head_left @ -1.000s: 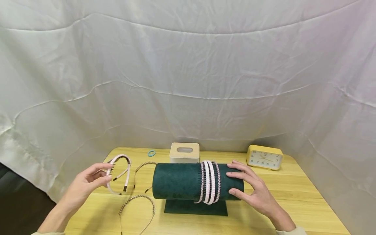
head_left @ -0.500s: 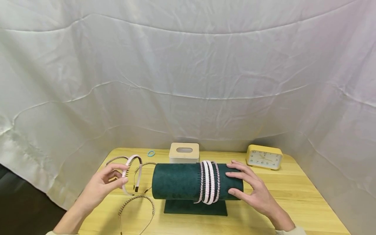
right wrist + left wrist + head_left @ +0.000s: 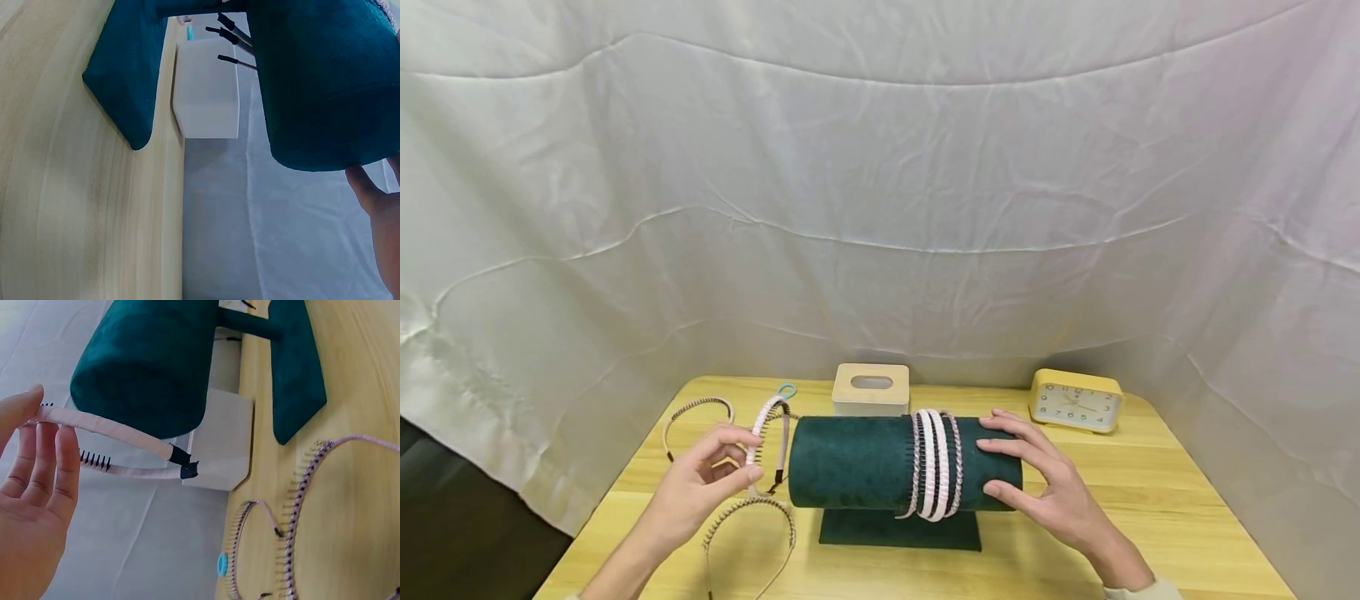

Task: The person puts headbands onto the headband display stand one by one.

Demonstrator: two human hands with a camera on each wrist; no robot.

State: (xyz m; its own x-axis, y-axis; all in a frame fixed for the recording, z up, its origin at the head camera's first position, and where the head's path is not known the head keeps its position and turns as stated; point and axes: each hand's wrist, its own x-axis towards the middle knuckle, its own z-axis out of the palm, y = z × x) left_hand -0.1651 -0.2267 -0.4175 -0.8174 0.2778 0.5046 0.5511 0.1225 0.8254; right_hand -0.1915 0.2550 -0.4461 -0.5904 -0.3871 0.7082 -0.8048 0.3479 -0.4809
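Head view forward-down, wrist views close, green stand (image 3: 857, 462) shared

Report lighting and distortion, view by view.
Head: soft light, shadow on the curtain behind the yellow clock; left wrist: cooler, bluish cast, held headband fairly sharp; right wrist: wood grain on the table bows, suggesting lens distortion.

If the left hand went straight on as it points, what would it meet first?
Probably the green roll, at its left end; the headband pinched in the left hand would likely touch first, though depth is unclear.
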